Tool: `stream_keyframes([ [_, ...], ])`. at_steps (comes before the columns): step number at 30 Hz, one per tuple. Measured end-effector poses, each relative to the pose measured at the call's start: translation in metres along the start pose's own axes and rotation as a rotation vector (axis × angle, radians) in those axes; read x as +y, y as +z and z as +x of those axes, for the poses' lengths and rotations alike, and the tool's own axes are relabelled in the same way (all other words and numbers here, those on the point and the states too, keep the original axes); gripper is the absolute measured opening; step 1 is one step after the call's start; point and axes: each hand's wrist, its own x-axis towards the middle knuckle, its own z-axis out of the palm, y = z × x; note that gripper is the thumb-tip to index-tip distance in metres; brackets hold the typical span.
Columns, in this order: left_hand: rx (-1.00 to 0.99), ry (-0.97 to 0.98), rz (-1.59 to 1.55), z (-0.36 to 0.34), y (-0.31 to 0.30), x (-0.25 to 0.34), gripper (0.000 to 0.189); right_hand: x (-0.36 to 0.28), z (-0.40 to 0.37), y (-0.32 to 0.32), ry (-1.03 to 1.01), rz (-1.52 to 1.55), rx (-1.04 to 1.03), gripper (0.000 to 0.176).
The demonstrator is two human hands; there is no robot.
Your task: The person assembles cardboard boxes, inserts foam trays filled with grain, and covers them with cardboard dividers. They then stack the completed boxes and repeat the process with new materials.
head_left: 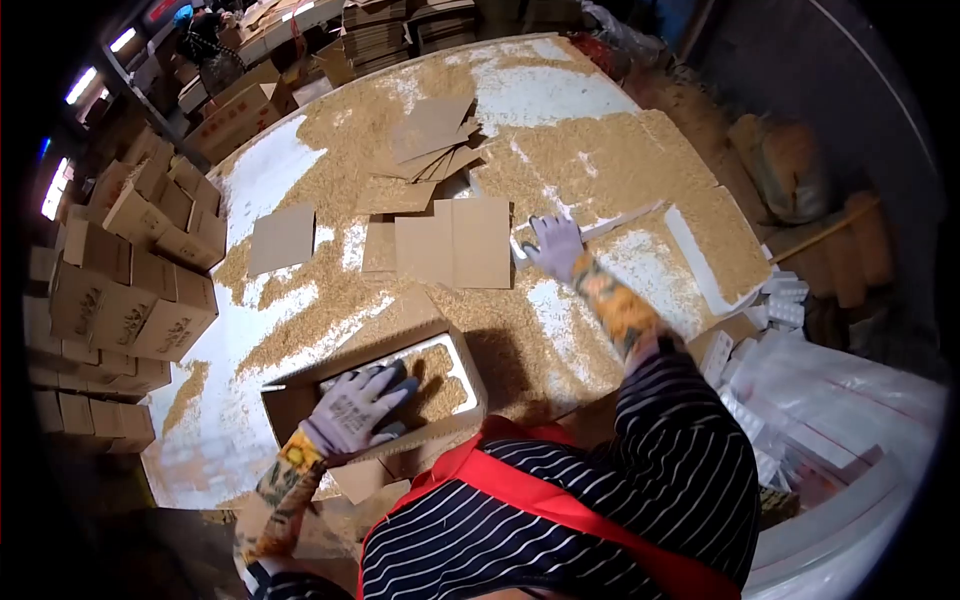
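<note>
My left hand (353, 408), in a pale glove with grey fingertips, reaches into an open cardboard box (470, 365). Its fingers are apart and lie low inside. Beside them, a white tray insert (462, 385) is partly covered with tan, sawdust-like flakes (436, 398). What lies under the palm is hidden. My right hand (556, 245), gloved alike, rests on the table with its fingers spread. It lies across one end of a thin, light strip (625, 217); its grip on that strip is not visible. Flat cardboard sheets (478, 243) lie just left of it.
Loose flakes cover much of the white table (265, 170). More cardboard pieces (430, 130) lie farther back. Printed cartons (130, 300) are stacked at the left. Clear plastic bags (830, 400) and white trays (785, 300) sit at the right. A person (205, 45) is far back left.
</note>
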Motion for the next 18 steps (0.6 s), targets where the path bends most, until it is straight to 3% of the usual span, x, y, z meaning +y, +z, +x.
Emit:
stream_keyframes([
  [2,-0.264,0.022,-0.010,0.027,0.023,-0.006,0.089,0.000,-0.024,0.009,-0.059,0.072,0.036,0.050],
  [5,-0.316,-0.012,-0.060,0.052,0.053,-0.009,0.084,0.004,-0.073,-0.025,-0.034,0.150,-0.125,0.050],
  [7,-0.328,-0.048,-0.047,0.061,0.065,-0.009,0.083,0.010,-0.104,-0.057,0.071,0.181,-0.567,0.071],
  [8,-0.290,-0.043,-0.008,0.062,0.074,-0.011,0.084,0.012,-0.112,-0.068,0.072,0.182,-0.579,0.071],
  [10,-0.240,-0.050,-0.022,0.064,0.089,-0.015,0.085,0.010,-0.131,-0.080,0.218,-0.075,-0.326,0.098],
  [11,-0.239,-0.035,-0.017,0.065,0.091,-0.017,0.086,0.008,-0.117,-0.081,0.282,-0.045,-0.499,0.121],
  [14,-0.184,-0.043,-0.177,0.068,0.076,-0.023,0.078,-0.011,-0.102,-0.056,0.274,-0.113,-0.525,0.129],
  [16,-0.196,-0.202,-0.294,0.065,0.076,-0.033,0.077,-0.005,-0.090,-0.048,0.247,-0.021,-0.509,0.129],
  [18,0.042,-0.350,-0.518,0.046,0.036,-0.025,0.058,0.009,-0.097,-0.036,0.189,0.079,-0.352,0.124],
])
